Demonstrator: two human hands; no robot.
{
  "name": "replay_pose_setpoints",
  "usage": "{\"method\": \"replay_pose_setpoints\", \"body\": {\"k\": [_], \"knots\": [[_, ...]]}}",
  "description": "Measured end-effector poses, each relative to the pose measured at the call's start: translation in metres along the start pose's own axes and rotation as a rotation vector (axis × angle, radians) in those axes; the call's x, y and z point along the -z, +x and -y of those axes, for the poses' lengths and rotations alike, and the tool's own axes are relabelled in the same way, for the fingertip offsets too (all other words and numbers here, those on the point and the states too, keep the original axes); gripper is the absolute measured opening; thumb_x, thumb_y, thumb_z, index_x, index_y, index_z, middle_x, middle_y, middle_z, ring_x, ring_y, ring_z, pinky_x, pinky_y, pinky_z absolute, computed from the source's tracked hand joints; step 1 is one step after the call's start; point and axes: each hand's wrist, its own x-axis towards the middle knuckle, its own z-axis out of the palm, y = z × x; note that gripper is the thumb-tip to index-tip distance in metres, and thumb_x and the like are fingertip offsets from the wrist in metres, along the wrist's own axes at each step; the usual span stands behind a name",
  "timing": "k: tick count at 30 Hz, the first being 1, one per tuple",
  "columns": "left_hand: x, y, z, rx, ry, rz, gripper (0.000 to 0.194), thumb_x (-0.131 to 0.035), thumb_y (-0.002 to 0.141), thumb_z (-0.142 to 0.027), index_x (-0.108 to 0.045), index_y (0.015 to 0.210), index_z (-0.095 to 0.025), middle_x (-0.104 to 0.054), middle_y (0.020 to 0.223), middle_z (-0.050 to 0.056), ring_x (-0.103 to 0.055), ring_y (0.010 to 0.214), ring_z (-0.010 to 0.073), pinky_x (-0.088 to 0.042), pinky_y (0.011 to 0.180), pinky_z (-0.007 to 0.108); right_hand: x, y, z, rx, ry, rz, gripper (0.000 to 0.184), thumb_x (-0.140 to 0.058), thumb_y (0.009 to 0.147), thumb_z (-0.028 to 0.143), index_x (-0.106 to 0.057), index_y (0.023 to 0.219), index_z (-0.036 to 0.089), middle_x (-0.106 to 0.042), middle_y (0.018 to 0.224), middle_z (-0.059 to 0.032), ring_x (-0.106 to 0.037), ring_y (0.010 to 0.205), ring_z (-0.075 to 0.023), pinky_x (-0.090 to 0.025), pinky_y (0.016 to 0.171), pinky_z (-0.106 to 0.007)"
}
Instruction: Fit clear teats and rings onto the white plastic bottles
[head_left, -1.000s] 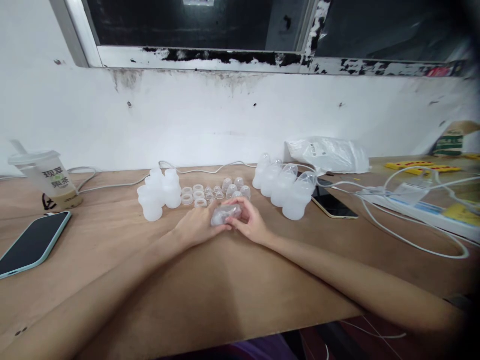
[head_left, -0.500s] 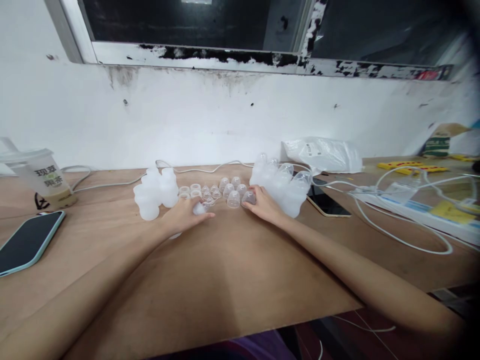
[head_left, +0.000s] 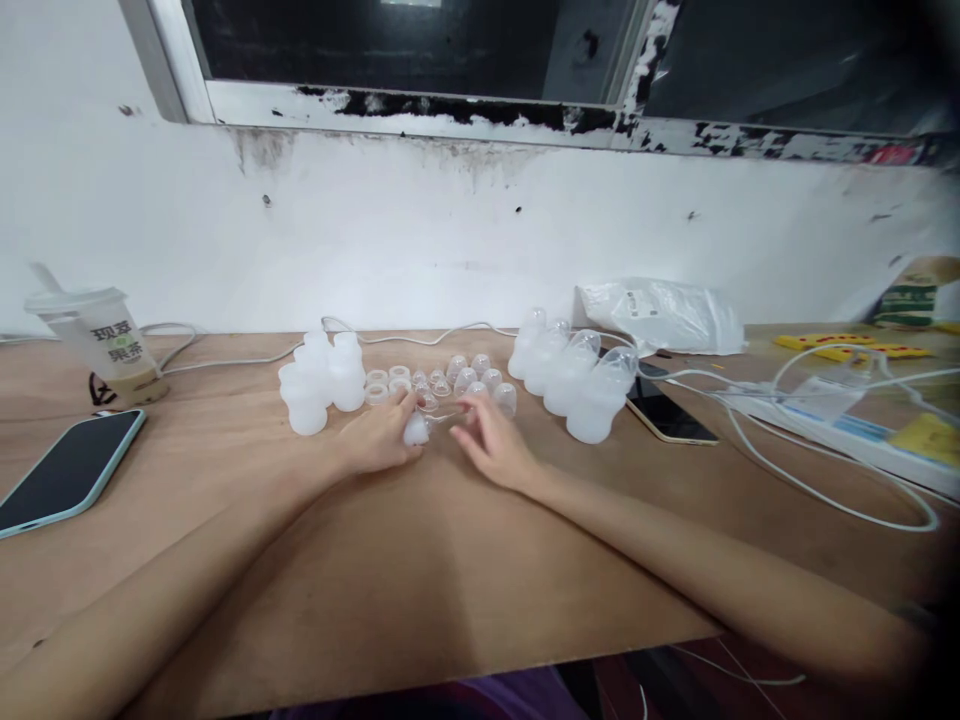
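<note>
White bottle (head_left: 416, 429) gripped by left hand (head_left: 381, 437)

The bottle is partly hidden by the closed fingers, above the near middle of the table (head_left: 420, 580). The right hand (head_left: 495, 443) is held open beside it, thumb and fingers parted. Beyond, small teats (head_left: 439, 385) are flanked by rings (head_left: 376, 394) at left and clear caps (head_left: 465, 381) at right; capped bottles (head_left: 592, 405) are lined up farther right.
</note>
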Motion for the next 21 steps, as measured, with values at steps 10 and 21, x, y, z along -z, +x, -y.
{"method": "replay_pose_setpoints", "body": {"k": [10, 21], "knots": [[-0.006, 0.006, 0.016, -0.082, -0.023, -0.038, 0.060, -0.058, 0.064, -0.032, -0.032, 0.115, -0.017, -0.040, 0.114, 0.011, -0.050, 0.097, 0.0242, -0.041, 0.081, 0.037, -0.041, 0.030, 0.009, -0.203, 0.411, 0.232, 0.033, -0.048, 0.077, 0.044, -0.053, 0.094, 0.017, -0.059, 0.077, -0.0037, -0.055, 0.066, -0.0141, -0.043, 0.062, -0.029], [0.003, 0.006, 0.021, -0.104, -0.216, 0.057, 0.100, -0.068, 0.054, -0.041, -0.007, 0.131, -0.020, -0.032, 0.126, 0.013, -0.039, 0.111, 0.0254, -0.033, 0.092, 0.037, -0.026, 0.026, 0.006, 0.166, 0.488, 0.215, 0.030, -0.057, 0.071, 0.030, -0.050, 0.099, 0.022, -0.046, 0.107, -0.0076, -0.047, 0.097, -0.0182, -0.046, 0.067, -0.028]]}}
